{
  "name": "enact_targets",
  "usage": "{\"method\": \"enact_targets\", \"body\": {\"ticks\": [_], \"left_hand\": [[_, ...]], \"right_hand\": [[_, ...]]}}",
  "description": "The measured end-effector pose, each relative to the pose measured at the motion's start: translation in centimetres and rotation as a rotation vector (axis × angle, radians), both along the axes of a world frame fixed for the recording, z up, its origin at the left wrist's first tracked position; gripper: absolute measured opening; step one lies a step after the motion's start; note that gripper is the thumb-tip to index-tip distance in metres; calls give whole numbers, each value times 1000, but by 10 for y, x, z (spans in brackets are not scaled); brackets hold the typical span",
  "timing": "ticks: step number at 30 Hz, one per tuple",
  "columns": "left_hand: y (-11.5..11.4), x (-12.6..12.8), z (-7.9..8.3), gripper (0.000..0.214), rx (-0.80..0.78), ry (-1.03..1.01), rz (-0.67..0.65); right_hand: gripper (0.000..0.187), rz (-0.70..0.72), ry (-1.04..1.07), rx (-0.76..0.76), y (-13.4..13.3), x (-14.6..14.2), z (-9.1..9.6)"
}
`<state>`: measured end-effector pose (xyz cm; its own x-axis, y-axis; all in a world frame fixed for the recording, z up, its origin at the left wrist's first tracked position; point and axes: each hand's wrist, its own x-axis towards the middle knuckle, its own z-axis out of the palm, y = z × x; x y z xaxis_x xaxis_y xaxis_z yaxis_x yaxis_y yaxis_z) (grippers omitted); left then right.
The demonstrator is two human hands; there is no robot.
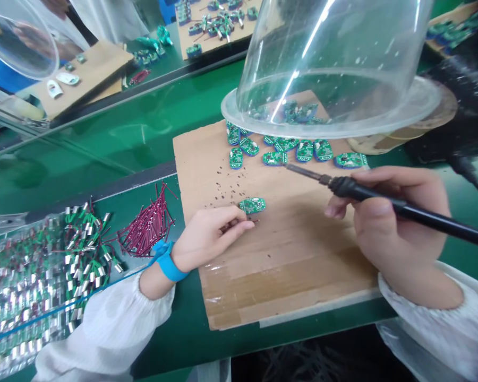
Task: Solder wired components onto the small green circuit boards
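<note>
While the iron [434,220] hangs clear, left hand [209,239]: and there it is, low on the card, grip pressed together at the lower edge of a lone green board [252,206]; whatever sits between those fingertips is too small to tell.
Right hand [394,223]: grip closed right round the iron's black handle, fingers wrapped on, with the shaft angled up and away from the body.
Iron tip [298,171]: just below the row of boards, well apart from the lone board, touching nothing that I can see.
Lone board: lying on the brown card [287,265], toward its left side, with dark specks [227,185] scattered just above it.
Step in hand: one board pinned by the left hand, iron held ready off to the right.
Next move calls for: closing that gap between tip and board; the two aren't in contact yet.
Other boards: a row [287,149] along the card's far side, more [298,112] under a clear plastic dome [326,69].
Left wrist: a blue strap [167,261] wrapped snug.
Off to the left: a bundle of red wires [147,225] and a heap of green-and-silver parts [35,276] on the green worktop [183,331].
</note>
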<state>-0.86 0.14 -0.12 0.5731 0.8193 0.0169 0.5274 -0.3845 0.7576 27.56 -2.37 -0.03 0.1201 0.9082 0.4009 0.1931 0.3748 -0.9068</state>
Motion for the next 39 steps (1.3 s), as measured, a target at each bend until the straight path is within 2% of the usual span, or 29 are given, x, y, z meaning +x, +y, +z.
{"method": "enact_targets", "body": {"ticks": [2, 6, 12, 15, 22, 27, 32, 35, 39], "left_hand": [[0, 0, 1, 18, -1, 35, 4], [1, 2, 1, 15, 44, 46, 78], [4, 8, -1, 11, 105, 15, 121], [5, 10, 0, 10, 87, 4, 78], [6, 3, 5, 7, 34, -56, -57], [-14, 8, 8, 12, -28, -74, 56], [-37, 21, 4, 11, 29, 18, 167], [-30, 21, 2, 12, 73, 23, 110], [-11, 14, 4, 13, 113, -12, -9]], "right_hand": [[26, 10, -55, -62, -7, -2, 3], [38, -20, -160, -65, -12, -6, 6], [29, -4, -178, -120, -13, -4, 3], [23, -11, -150, -128, -12, -3, 1], [26, 55, -200, -86, -11, 0, -1], [8, 209, -94, -85, -11, 6, -5], [16, 141, -103, -143, -6, 2, -9], [22, 182, -163, -157, -5, -3, -9], [20, 185, -223, -155, -4, -6, -11]]}}
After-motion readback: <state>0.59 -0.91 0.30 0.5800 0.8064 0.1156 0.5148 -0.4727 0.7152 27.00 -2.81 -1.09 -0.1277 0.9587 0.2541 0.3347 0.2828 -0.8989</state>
